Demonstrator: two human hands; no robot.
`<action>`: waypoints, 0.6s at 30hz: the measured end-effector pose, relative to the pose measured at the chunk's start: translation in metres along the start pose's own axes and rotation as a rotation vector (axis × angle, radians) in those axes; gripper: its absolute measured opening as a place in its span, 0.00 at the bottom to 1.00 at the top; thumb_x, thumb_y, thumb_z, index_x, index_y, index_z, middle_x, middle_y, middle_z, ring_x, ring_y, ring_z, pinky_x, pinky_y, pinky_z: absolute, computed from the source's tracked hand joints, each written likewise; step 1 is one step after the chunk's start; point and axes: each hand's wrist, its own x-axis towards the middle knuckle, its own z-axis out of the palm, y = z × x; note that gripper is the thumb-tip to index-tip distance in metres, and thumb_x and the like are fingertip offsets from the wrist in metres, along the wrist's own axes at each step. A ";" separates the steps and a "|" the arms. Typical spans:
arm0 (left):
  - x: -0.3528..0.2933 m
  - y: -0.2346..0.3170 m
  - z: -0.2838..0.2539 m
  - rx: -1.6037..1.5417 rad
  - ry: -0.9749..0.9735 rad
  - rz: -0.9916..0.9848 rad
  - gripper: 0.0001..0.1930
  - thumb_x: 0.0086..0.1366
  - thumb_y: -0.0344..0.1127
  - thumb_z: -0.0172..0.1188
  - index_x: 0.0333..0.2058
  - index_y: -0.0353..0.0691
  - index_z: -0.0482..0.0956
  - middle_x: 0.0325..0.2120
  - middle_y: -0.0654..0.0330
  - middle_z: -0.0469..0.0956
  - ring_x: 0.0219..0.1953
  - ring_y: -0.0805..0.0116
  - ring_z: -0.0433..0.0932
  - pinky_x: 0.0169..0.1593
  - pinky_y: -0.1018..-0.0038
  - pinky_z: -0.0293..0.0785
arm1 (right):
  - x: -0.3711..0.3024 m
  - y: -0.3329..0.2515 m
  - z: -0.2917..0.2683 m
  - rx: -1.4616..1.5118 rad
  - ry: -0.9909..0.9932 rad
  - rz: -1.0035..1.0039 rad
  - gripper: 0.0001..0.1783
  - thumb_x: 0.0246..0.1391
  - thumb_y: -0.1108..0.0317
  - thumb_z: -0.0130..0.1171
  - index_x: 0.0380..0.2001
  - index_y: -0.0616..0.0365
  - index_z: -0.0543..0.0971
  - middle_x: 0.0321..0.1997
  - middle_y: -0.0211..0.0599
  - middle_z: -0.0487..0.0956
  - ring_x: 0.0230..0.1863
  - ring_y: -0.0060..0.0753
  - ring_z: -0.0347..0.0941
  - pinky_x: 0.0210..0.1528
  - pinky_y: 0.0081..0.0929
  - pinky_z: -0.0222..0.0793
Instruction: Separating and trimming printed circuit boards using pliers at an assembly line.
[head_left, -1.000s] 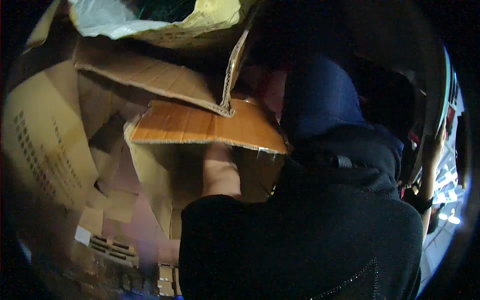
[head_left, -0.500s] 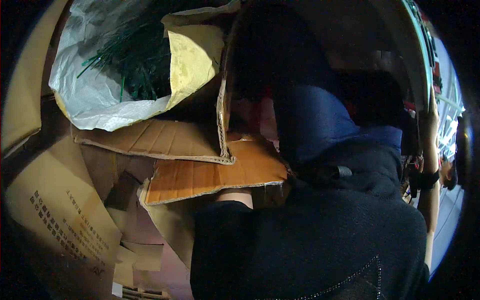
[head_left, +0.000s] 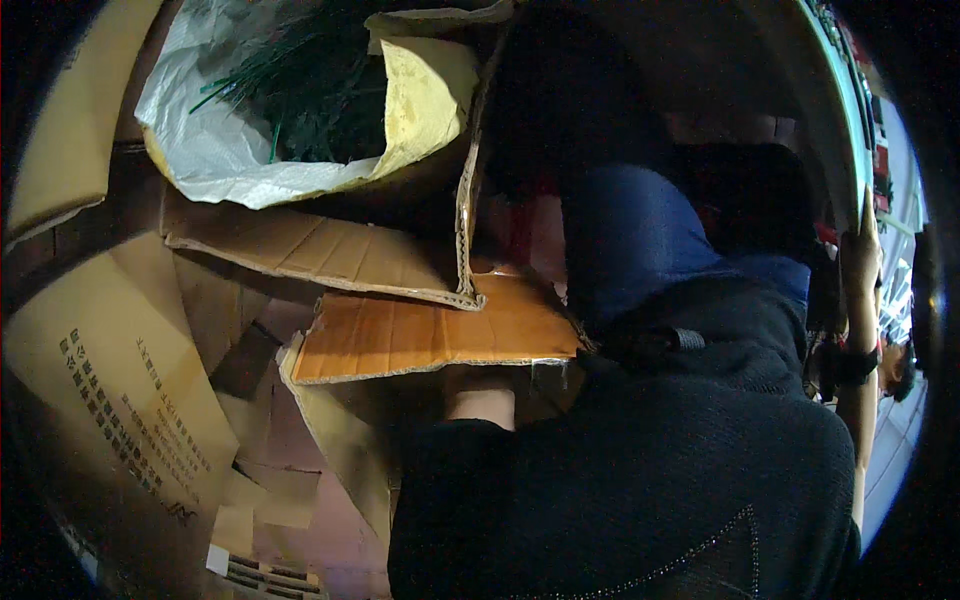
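My left wrist [head_left: 482, 398] goes in beneath a brown cardboard flap [head_left: 430, 340] of an opened carton. The flap covers the left hand and its fingers, so what it touches is hidden. At the far right, my right hand [head_left: 862, 265] lies along the pale green edge of a raised surface [head_left: 850, 110], with a dark band [head_left: 854, 365] around the wrist. Its fingers are too squeezed at the picture's rim to make out. Beyond the flap, a white woven sack [head_left: 240, 185] with a yellowish folded rim holds thin dark green strips [head_left: 320, 110].
A printed carton [head_left: 120, 400] stands at the left, and another carton [head_left: 75, 120] lies behind it. Scraps of cardboard [head_left: 285, 497] rest on the pinkish floor [head_left: 345, 530]. My blue-clad leg [head_left: 640, 220] is right of the open carton. A slatted piece [head_left: 265, 573] is at the bottom.
The view has shifted, so the sack sits higher and farther right. More of my left wrist shows below the flap. My right hand stays at the green edge.
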 end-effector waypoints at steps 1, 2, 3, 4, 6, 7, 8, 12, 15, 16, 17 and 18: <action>-0.003 -0.001 -0.002 -0.029 0.018 0.007 0.19 0.56 0.47 0.55 0.44 0.44 0.74 0.37 0.64 0.76 0.39 0.62 0.74 0.39 0.66 0.72 | -0.002 0.000 -0.003 0.007 -0.077 0.054 0.41 0.43 0.74 0.55 0.63 0.50 0.52 0.55 0.55 0.67 0.56 0.47 0.66 0.54 0.34 0.63; -0.007 -0.004 -0.003 -0.057 0.033 0.008 0.19 0.56 0.47 0.55 0.44 0.44 0.74 0.37 0.64 0.76 0.39 0.62 0.74 0.39 0.66 0.72 | -0.004 0.003 0.001 0.012 -0.082 0.052 0.41 0.43 0.74 0.55 0.63 0.50 0.52 0.55 0.55 0.67 0.56 0.47 0.66 0.54 0.34 0.63; -0.010 -0.006 -0.004 -0.085 0.047 0.009 0.19 0.56 0.47 0.55 0.44 0.44 0.74 0.37 0.64 0.76 0.39 0.62 0.74 0.39 0.66 0.72 | -0.004 0.011 0.006 0.035 -0.043 0.006 0.40 0.43 0.76 0.49 0.63 0.47 0.52 0.54 0.53 0.68 0.52 0.49 0.68 0.48 0.36 0.66; -0.013 -0.009 -0.005 -0.113 0.062 0.011 0.19 0.56 0.47 0.55 0.44 0.44 0.74 0.37 0.64 0.76 0.39 0.62 0.74 0.39 0.66 0.72 | -0.005 0.017 0.010 0.058 -0.004 -0.041 0.40 0.43 0.79 0.43 0.63 0.45 0.52 0.52 0.51 0.70 0.48 0.51 0.71 0.43 0.38 0.68; -0.028 -0.017 -0.013 -0.170 0.114 0.011 0.19 0.56 0.47 0.55 0.44 0.44 0.74 0.37 0.64 0.76 0.39 0.62 0.74 0.39 0.66 0.72 | 0.000 0.023 0.013 0.055 -0.033 -0.035 0.40 0.43 0.79 0.43 0.63 0.44 0.52 0.53 0.51 0.70 0.48 0.51 0.71 0.43 0.38 0.68; -0.036 -0.020 -0.017 -0.199 0.142 0.013 0.19 0.56 0.47 0.55 0.44 0.44 0.74 0.37 0.64 0.76 0.39 0.62 0.74 0.39 0.66 0.72 | -0.001 0.026 0.012 0.042 -0.048 -0.025 0.40 0.43 0.78 0.43 0.63 0.44 0.52 0.53 0.51 0.70 0.48 0.51 0.71 0.42 0.38 0.68; -0.045 -0.022 -0.015 -0.232 0.161 0.017 0.19 0.56 0.47 0.55 0.44 0.44 0.74 0.37 0.64 0.76 0.39 0.62 0.74 0.39 0.66 0.72 | -0.003 0.031 0.012 0.021 -0.057 -0.016 0.41 0.43 0.78 0.44 0.63 0.43 0.52 0.53 0.51 0.70 0.48 0.52 0.71 0.42 0.38 0.68; -0.074 -0.024 -0.016 -0.360 0.241 0.046 0.20 0.55 0.47 0.55 0.44 0.44 0.74 0.37 0.64 0.76 0.39 0.61 0.74 0.39 0.65 0.72 | -0.001 0.040 0.012 -0.052 -0.088 0.016 0.41 0.43 0.78 0.44 0.63 0.41 0.51 0.53 0.51 0.69 0.47 0.53 0.71 0.41 0.39 0.68; -0.090 -0.030 -0.018 -0.461 0.296 0.075 0.20 0.55 0.47 0.55 0.44 0.44 0.74 0.37 0.64 0.76 0.39 0.61 0.74 0.39 0.65 0.72 | 0.001 0.046 0.010 -0.110 -0.104 0.034 0.42 0.42 0.77 0.45 0.63 0.40 0.51 0.53 0.52 0.69 0.47 0.53 0.71 0.40 0.40 0.68; -0.094 -0.033 -0.018 -0.497 0.312 0.086 0.20 0.55 0.47 0.55 0.44 0.44 0.74 0.37 0.64 0.76 0.39 0.61 0.74 0.39 0.65 0.72 | 0.001 0.049 0.010 -0.131 -0.107 0.039 0.42 0.42 0.77 0.45 0.63 0.39 0.51 0.53 0.52 0.69 0.46 0.54 0.71 0.39 0.40 0.68; -0.097 -0.035 -0.025 -0.527 0.334 0.104 0.20 0.55 0.47 0.55 0.44 0.44 0.73 0.37 0.64 0.76 0.39 0.61 0.74 0.39 0.65 0.72 | -0.001 0.051 0.014 -0.141 -0.110 0.044 0.42 0.42 0.77 0.45 0.63 0.39 0.51 0.53 0.52 0.69 0.46 0.54 0.71 0.39 0.40 0.68; -0.100 -0.037 -0.032 -0.558 0.357 0.124 0.20 0.55 0.47 0.55 0.44 0.44 0.73 0.37 0.64 0.76 0.39 0.61 0.74 0.39 0.65 0.72 | 0.000 0.053 0.018 -0.150 -0.114 0.049 0.42 0.42 0.77 0.46 0.63 0.38 0.51 0.54 0.52 0.69 0.46 0.54 0.71 0.39 0.41 0.68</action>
